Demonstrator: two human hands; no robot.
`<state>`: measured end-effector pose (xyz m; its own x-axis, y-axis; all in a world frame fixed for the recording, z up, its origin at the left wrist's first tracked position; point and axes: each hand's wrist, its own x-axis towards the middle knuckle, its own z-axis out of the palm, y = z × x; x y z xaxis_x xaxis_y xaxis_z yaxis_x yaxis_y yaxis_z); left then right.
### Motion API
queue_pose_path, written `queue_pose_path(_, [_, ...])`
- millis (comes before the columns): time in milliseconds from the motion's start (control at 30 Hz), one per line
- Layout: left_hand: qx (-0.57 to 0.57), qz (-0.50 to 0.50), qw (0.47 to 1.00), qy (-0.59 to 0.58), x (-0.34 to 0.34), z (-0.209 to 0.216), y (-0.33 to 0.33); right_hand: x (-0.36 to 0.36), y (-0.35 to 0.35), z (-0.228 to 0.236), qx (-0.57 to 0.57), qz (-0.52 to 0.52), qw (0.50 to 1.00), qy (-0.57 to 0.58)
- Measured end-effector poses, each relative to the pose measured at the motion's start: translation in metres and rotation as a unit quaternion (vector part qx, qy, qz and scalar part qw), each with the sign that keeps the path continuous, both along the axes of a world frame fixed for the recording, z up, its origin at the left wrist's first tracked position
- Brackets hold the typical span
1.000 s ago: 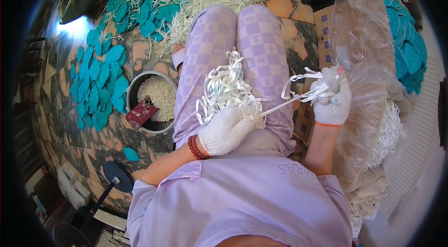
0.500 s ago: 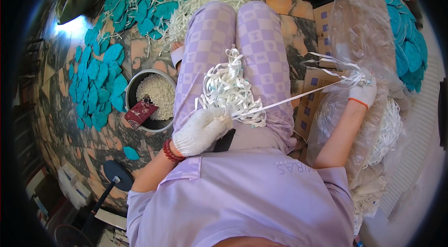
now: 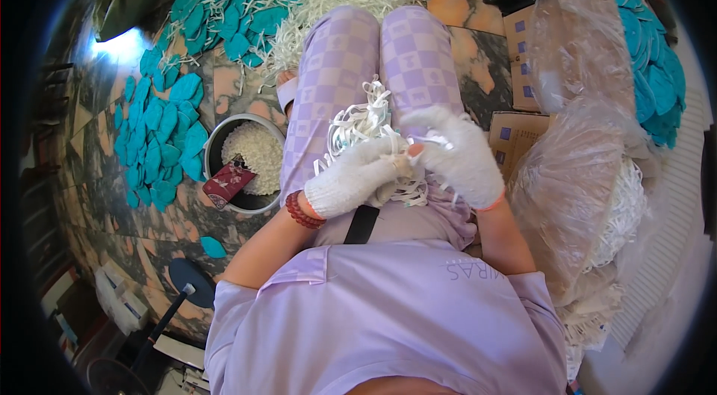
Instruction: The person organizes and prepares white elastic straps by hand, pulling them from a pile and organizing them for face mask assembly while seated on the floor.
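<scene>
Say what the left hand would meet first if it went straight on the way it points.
Most likely the gloved right hand, directly ahead; depth makes it unclear whether the two already touch.

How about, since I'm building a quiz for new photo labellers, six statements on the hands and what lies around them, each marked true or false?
1. The left hand and right hand both wear white gloves. True.
2. The red bracelet is on the right wrist. False: it is on the left wrist.
3. White straps lie on the checked trousers. True.
4. The pot stands to the right of the person's legs. False: it stands to their left.
5. A single teal piece lies apart from the teal pile. True.
6. The hands are spread wide apart. False: they are close together.
</scene>
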<state>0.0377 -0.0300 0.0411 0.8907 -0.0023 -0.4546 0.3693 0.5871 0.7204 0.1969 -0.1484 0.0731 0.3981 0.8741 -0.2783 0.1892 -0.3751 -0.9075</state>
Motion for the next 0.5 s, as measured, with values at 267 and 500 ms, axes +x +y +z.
queue_pose_path(267, [0.071,-0.039,0.997,-0.020,-0.005,-0.004,-0.004,-0.004,-0.001,-0.002,0.014,-0.087,0.987,0.133])
queue_pose_path(500, [0.068,-0.046,0.996,-0.039,-0.006,-0.008,0.003,0.009,0.010,-0.007,0.201,-0.332,0.912,0.132])
